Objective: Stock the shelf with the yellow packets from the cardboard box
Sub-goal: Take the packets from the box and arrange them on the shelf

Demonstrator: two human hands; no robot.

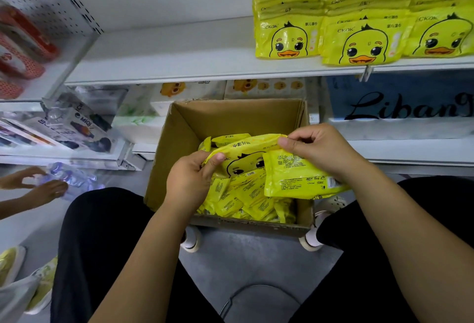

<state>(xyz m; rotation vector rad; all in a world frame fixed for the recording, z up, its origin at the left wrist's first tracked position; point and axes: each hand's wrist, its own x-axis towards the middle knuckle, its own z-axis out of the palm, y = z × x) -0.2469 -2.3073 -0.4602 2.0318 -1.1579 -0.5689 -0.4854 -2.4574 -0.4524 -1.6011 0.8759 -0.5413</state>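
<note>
Our view: we look down from head height, seated, with black trousers [97, 233] on both knees and the cardboard box [179, 133] on the floor between them.
Cardboard box: open at the top, standing against the low shelving, and holding a loose heap of yellow packets [243, 202].
Left hand [191, 181]: over the near left part of the box; thumb and curled fingers pinch the left edge of a duck-faced packet [246, 162].
Right hand [315, 148]: over the right side of the box; thumb and forefinger pinch the top right edge of the same packet, the other fingers curled in.
Duck-faced packet: lifted just above the heap and stretched between our two hands.
Back-printed packet [295, 176]: hangs just under the right hand, overlapping the duck-faced one; we cannot tell what holds it.
Shelf [166, 61]: white, far side, above the box; its left part is bare.
Stocked packets [359, 27]: three stacks of the same yellow duck packets at the far right of the shelf, touching side by side.
Lower right: a blue pack [400, 102] with black script lettering.
Far left: red packs [23, 40], blurred.
Another person's hands [43, 189]: at the left edge, fingers spread round a clear wrapped bundle [69, 176].
</note>
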